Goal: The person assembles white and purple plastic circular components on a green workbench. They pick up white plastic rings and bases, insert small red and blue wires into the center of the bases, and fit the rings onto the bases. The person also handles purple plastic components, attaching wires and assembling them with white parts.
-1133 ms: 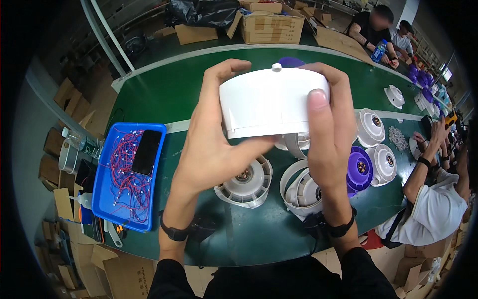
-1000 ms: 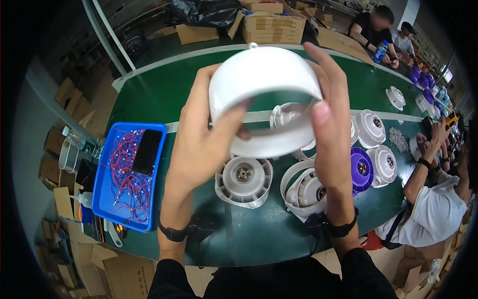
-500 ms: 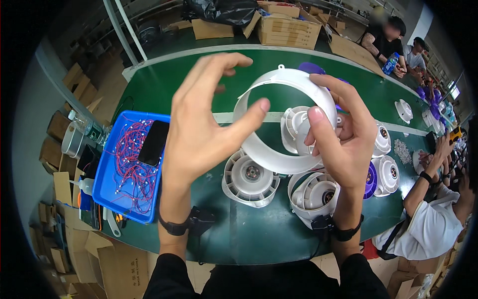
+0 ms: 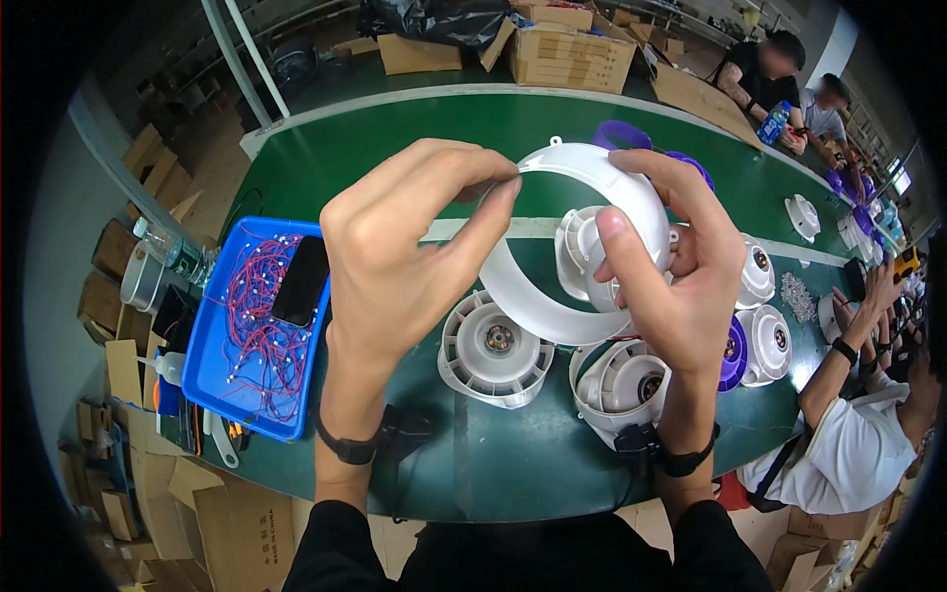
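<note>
A white plastic ring (image 4: 547, 318) with small tabs on its rim is held up above the table, tilted. My right hand (image 4: 686, 266) grips its right side, thumb inside and fingers round the outer wall. My left hand (image 4: 395, 247) is closed in a pinch at the ring's upper left rim, thumb and fingertips meeting on the edge. Below the ring stand a white round fan housing (image 4: 493, 345) and a second white housing (image 4: 619, 390) with an open ring round it. Another white housing (image 4: 577, 247) shows through the ring, partly hidden by it and my right hand.
A blue tray (image 4: 202, 365) at left holds red and blue wires (image 4: 258, 326) and a black phone (image 4: 301, 281). More white housings (image 4: 764, 345), purple rings (image 4: 623, 135) and a pile of small parts (image 4: 797, 296) lie to the right. A co-worker's arm (image 4: 838, 360) reaches in at right.
My left hand has come from spread fingers to a pinch on the ring's upper left rim. The right hand keeps its grip, and the ring has shifted only slightly.
</note>
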A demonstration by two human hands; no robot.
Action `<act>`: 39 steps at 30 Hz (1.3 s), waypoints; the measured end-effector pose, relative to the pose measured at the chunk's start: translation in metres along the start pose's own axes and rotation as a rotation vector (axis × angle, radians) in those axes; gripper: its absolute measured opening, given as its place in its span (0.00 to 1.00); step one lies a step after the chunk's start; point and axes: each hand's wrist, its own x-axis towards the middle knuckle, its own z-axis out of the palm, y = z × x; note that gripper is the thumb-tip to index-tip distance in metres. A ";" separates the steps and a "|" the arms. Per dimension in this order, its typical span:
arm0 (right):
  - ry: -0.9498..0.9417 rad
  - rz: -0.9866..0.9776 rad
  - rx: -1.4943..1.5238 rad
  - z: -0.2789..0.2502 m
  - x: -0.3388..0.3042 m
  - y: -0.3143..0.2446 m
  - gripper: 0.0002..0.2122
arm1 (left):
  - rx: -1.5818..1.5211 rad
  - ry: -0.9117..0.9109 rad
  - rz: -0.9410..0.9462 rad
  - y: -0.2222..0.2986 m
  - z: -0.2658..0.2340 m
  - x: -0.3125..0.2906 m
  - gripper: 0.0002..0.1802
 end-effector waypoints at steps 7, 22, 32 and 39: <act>0.014 -0.026 -0.023 0.001 0.000 0.002 0.16 | 0.048 0.003 0.052 -0.002 0.009 -0.003 0.08; 0.062 -0.109 -0.078 0.003 0.000 0.008 0.16 | 0.037 -0.038 -0.046 -0.002 0.007 -0.003 0.06; 0.145 -0.199 -0.154 0.008 0.002 0.003 0.16 | -0.074 0.005 -0.094 -0.001 0.003 -0.002 0.05; 0.036 -0.059 -0.049 -0.001 -0.001 -0.004 0.16 | -0.273 -0.136 -0.337 0.001 -0.008 0.001 0.04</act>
